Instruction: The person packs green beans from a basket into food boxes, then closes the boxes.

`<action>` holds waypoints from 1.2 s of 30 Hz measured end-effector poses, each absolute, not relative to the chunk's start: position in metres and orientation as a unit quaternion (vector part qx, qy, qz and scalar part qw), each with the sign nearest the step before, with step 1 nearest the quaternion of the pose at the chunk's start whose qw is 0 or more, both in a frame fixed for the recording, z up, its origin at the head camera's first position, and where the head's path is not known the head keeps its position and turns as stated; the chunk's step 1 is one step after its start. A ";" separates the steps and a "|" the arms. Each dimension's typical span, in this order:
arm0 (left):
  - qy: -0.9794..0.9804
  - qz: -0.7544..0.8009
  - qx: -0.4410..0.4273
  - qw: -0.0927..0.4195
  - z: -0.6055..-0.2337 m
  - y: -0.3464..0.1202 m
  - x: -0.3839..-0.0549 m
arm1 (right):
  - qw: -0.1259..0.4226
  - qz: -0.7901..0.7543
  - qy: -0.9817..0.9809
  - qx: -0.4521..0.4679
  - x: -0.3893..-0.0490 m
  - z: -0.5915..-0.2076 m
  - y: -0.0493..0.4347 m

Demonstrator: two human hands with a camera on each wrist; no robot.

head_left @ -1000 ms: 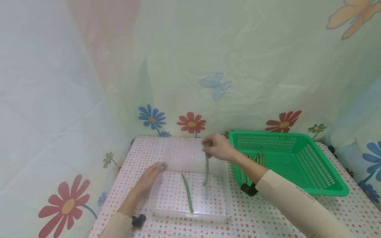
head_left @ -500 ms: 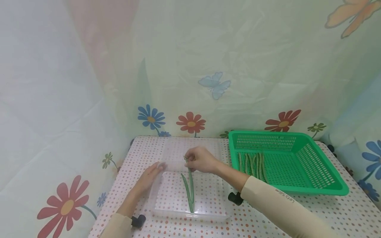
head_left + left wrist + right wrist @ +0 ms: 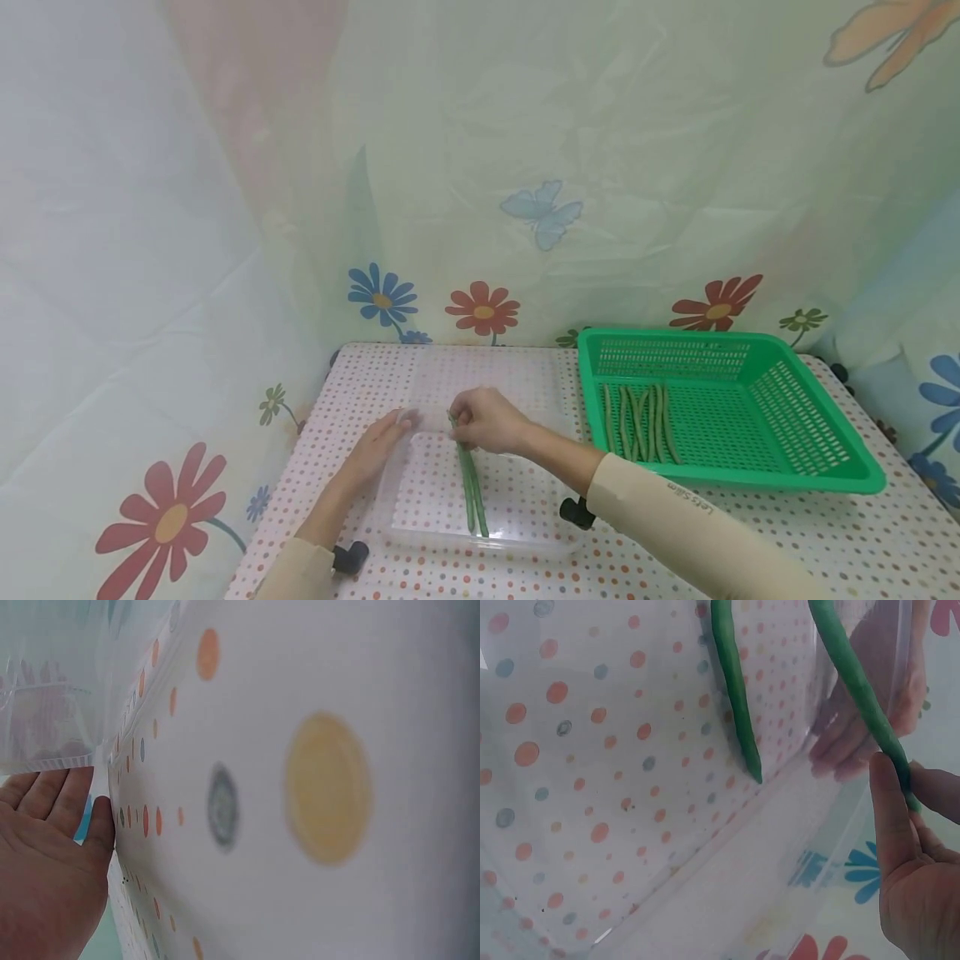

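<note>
My right hand (image 3: 489,421) pinches one end of a long green bean (image 3: 855,679) between thumb and fingers. That bean hangs down into a clear plastic container (image 3: 525,546). A second green bean (image 3: 735,690) lies on the container's floor, close beside the held one in the head view. My left hand (image 3: 377,446) rests at the container's left back corner with its fingers extended. In the left wrist view, the fingers (image 3: 71,802) reach the container's clear wall (image 3: 56,712), and the palm is bare.
At the right stands a green slotted basket (image 3: 795,408) with several green beans (image 3: 651,425) side by side in its left part. A clear lid-like panel (image 3: 487,367) lies behind the container on the dotted tablecloth (image 3: 360,375). A flowered curtain (image 3: 442,167) closes the back.
My right hand has carried the held bean leftward and down, from the container's right side to beside the lying bean. The left hand has stayed in place.
</note>
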State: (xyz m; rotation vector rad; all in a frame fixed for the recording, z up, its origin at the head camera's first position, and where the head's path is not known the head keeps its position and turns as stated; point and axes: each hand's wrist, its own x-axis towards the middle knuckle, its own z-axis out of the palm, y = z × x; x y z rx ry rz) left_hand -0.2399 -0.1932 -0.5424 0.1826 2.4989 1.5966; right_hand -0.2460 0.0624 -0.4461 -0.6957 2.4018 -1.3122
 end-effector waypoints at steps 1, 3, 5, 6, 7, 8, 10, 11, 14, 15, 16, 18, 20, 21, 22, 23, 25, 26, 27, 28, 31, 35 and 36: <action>0.838 0.535 0.062 0.085 -0.542 -0.193 -0.240 | 0.159 -0.455 0.842 -0.242 -0.246 -0.447 0.061; 0.838 0.536 0.059 0.088 -0.542 -0.193 -0.239 | 0.160 -0.445 0.848 -0.240 -0.244 -0.449 0.059; 0.837 0.536 0.062 0.088 -0.542 -0.193 -0.239 | 0.159 -0.434 0.853 -0.241 -0.243 -0.450 0.058; 0.837 0.536 0.064 0.087 -0.542 -0.193 -0.239 | 0.158 -0.428 0.856 -0.242 -0.242 -0.451 0.057; 0.837 0.537 0.066 0.087 -0.542 -0.193 -0.240 | 0.158 -0.423 0.859 -0.244 -0.241 -0.451 0.057; 0.836 0.538 0.066 0.088 -0.543 -0.194 -0.240 | 0.157 -0.417 0.861 -0.246 -0.241 -0.452 0.056; 0.835 0.539 0.068 0.087 -0.543 -0.193 -0.240 | 0.155 -0.405 0.866 -0.249 -0.239 -0.454 0.056; 0.835 0.539 0.067 0.087 -0.544 -0.193 -0.240 | 0.155 -0.396 0.870 -0.250 -0.239 -0.455 0.055; 0.836 0.538 0.065 0.088 -0.543 -0.193 -0.240 | 0.159 -0.368 0.880 -0.255 -0.237 -0.459 0.055; 0.836 0.539 0.065 0.087 -0.543 -0.193 -0.240 | 0.159 -0.359 0.882 -0.259 -0.236 -0.460 0.055; 0.835 0.539 0.064 0.087 -0.542 -0.193 -0.240 | 0.158 -0.350 0.885 -0.263 -0.235 -0.461 0.055; 0.836 0.538 0.063 0.086 -0.541 -0.193 -0.239 | 0.156 -0.337 0.888 -0.270 -0.235 -0.462 0.055; 0.838 0.535 0.060 0.085 -0.541 -0.192 -0.239 | 0.150 -0.321 0.894 -0.276 -0.234 -0.462 0.055; 0.839 0.534 0.057 0.085 -0.541 -0.192 -0.239 | 0.147 -0.310 0.897 -0.278 -0.234 -0.463 0.055; 0.841 0.531 0.055 0.086 -0.541 -0.192 -0.239 | 0.143 -0.299 0.900 -0.282 -0.234 -0.463 0.055; 0.843 0.528 0.053 0.086 -0.541 -0.192 -0.239 | 0.140 -0.287 0.904 -0.286 -0.234 -0.463 0.055; 0.846 0.524 0.051 0.086 -0.542 -0.192 -0.239 | 0.133 -0.264 0.908 -0.296 -0.234 -0.464 0.056; 0.845 0.525 0.050 0.087 -0.542 -0.192 -0.239 | 0.131 -0.257 0.909 -0.302 -0.234 -0.464 0.056; 0.845 0.526 0.050 0.087 -0.542 -0.192 -0.239 | 0.130 -0.250 0.909 -0.307 -0.234 -0.464 0.056; 0.843 0.528 0.051 0.087 -0.542 -0.192 -0.239 | 0.129 -0.246 0.909 -0.311 -0.234 -0.464 0.056; 0.841 0.532 0.051 0.086 -0.541 -0.192 -0.238 | 0.134 -0.236 0.910 -0.313 -0.234 -0.464 0.056; 0.839 0.534 0.049 0.090 -0.541 -0.193 -0.238 | 0.139 -0.229 0.912 -0.310 -0.234 -0.464 0.056; 0.839 0.534 0.049 0.091 -0.541 -0.193 -0.239 | 0.140 -0.228 0.913 -0.309 -0.233 -0.464 0.056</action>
